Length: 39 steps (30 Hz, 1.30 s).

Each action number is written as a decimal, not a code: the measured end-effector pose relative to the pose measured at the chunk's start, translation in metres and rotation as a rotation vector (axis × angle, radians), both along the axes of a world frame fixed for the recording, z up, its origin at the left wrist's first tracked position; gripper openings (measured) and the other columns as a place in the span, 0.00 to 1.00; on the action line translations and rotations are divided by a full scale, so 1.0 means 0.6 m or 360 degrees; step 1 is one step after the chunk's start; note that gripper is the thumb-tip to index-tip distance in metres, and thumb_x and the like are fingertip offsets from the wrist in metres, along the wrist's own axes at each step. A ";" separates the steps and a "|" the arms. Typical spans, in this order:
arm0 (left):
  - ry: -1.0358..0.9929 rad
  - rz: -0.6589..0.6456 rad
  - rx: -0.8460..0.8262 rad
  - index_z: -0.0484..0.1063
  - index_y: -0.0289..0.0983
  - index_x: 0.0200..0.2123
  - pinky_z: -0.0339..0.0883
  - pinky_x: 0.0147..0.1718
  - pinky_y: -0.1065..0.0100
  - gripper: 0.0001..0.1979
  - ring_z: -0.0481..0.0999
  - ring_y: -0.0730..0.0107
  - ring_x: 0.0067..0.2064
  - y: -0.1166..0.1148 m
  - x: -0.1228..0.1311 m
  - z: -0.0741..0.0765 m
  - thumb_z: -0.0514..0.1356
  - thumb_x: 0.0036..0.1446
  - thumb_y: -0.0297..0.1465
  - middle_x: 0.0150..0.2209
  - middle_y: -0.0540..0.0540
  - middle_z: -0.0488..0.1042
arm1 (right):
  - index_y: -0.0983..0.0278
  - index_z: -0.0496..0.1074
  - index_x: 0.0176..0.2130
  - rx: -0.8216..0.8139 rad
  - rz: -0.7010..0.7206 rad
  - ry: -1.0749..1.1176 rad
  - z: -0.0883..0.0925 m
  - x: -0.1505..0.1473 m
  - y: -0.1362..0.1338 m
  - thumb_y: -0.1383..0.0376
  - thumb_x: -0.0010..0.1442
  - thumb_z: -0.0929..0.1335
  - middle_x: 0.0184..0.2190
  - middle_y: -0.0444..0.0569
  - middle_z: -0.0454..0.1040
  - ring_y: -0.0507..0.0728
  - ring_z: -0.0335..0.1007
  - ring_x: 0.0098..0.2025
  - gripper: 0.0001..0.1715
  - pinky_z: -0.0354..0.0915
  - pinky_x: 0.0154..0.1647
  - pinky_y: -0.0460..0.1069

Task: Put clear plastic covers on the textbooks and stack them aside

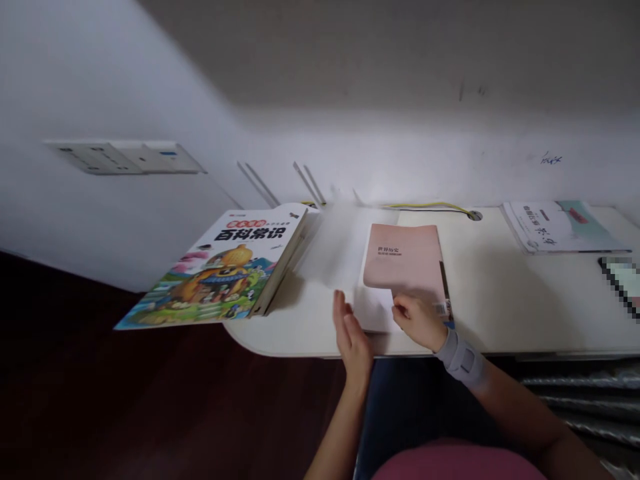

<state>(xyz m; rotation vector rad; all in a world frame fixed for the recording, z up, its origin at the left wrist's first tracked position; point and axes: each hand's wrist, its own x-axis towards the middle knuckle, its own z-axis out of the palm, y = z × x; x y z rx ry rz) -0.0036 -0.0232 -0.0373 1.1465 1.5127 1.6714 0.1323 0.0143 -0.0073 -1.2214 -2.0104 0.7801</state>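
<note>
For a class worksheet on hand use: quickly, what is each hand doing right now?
Left hand: open, holding nothing, beside the white paper.
Right hand: curled, apparently holding the pink book by its lower edge.

A pale pink cover is shown on the paperback [403, 257], a multicoloured cartoon scene on the encyclopedia [210, 280], plain grey on the wrist brace [461, 359], and dark reddish brown on the floor [150, 387].

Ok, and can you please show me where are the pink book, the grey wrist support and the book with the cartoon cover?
Pink book [407, 260]: head view, on its front cover.
Grey wrist support [463, 360]: head view, on the middle of the band.
Cartoon-cover book [215, 283]: head view, on the illustrated front cover.
</note>
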 end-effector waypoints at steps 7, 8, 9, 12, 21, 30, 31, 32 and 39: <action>0.1250 -0.0522 0.0450 0.37 0.44 0.66 0.39 0.60 0.41 0.37 0.31 0.49 0.67 -0.002 0.084 0.030 0.53 0.58 0.30 0.68 0.42 0.35 | 0.63 0.63 0.27 -0.0286 -0.0405 0.0973 0.012 0.053 -0.026 0.58 0.58 0.63 0.20 0.38 0.61 0.49 0.59 0.22 0.12 0.60 0.25 0.44; 0.1326 -0.0645 0.0450 0.36 0.42 0.66 0.40 0.60 0.40 0.38 0.30 0.47 0.67 0.008 0.101 0.034 0.53 0.57 0.29 0.68 0.41 0.33 | 0.63 0.64 0.27 -0.0242 -0.0447 0.0958 0.014 0.071 -0.032 0.58 0.58 0.63 0.21 0.39 0.63 0.49 0.61 0.23 0.12 0.61 0.27 0.45; 0.1398 -0.0739 0.0445 0.37 0.41 0.66 0.40 0.59 0.39 0.37 0.29 0.47 0.67 0.019 0.118 0.037 0.52 0.57 0.27 0.68 0.40 0.33 | 0.63 0.65 0.29 -0.0174 -0.0475 0.0901 0.016 0.093 -0.037 0.58 0.60 0.62 0.23 0.41 0.66 0.50 0.63 0.26 0.13 0.63 0.29 0.46; 0.1639 -0.0929 0.0394 0.43 0.41 0.66 0.42 0.59 0.40 0.33 0.35 0.50 0.67 0.048 0.164 0.043 0.47 0.57 0.22 0.67 0.40 0.44 | 0.64 0.70 0.36 0.0128 -0.0534 0.0452 0.013 0.172 -0.053 0.58 0.65 0.56 0.35 0.50 0.73 0.56 0.70 0.40 0.18 0.65 0.44 0.51; 0.2138 -0.1197 0.0484 0.61 0.44 0.59 0.45 0.59 0.38 0.25 0.45 0.47 0.66 0.064 0.230 0.033 0.50 0.59 0.24 0.63 0.44 0.56 | 0.61 0.67 0.54 0.0303 -0.0561 -0.1306 -0.035 0.337 -0.102 0.52 0.62 0.61 0.63 0.63 0.54 0.69 0.48 0.64 0.25 0.53 0.58 0.64; 0.2204 -0.1305 0.0443 0.66 0.42 0.56 0.44 0.59 0.38 0.23 0.48 0.47 0.65 0.066 0.236 0.025 0.50 0.58 0.24 0.62 0.43 0.60 | 0.64 0.59 0.61 0.0342 -0.0427 -0.1283 -0.044 0.364 -0.103 0.53 0.64 0.59 0.63 0.59 0.55 0.65 0.49 0.64 0.31 0.53 0.60 0.60; 0.2195 -0.1310 0.0442 0.66 0.43 0.56 0.44 0.59 0.38 0.23 0.48 0.48 0.65 0.066 0.236 0.025 0.50 0.58 0.24 0.61 0.43 0.60 | 0.65 0.59 0.61 0.0342 -0.0429 -0.1274 -0.046 0.365 -0.102 0.53 0.64 0.59 0.63 0.59 0.56 0.64 0.49 0.64 0.31 0.54 0.60 0.60; 0.2184 -0.1311 0.0443 0.65 0.43 0.56 0.44 0.59 0.38 0.23 0.48 0.48 0.65 0.066 0.236 0.026 0.50 0.58 0.23 0.61 0.43 0.61 | 0.65 0.59 0.61 0.0344 -0.0433 -0.1261 -0.047 0.365 -0.102 0.53 0.64 0.59 0.63 0.58 0.56 0.64 0.49 0.64 0.31 0.54 0.60 0.59; 0.2198 -0.1338 0.0453 0.66 0.43 0.55 0.44 0.58 0.37 0.22 0.49 0.49 0.65 0.067 0.243 0.031 0.49 0.59 0.24 0.61 0.42 0.62 | 0.69 0.52 0.64 0.0344 -0.0472 -0.1155 -0.056 0.369 -0.104 0.54 0.66 0.55 0.63 0.59 0.56 0.60 0.47 0.65 0.34 0.53 0.61 0.59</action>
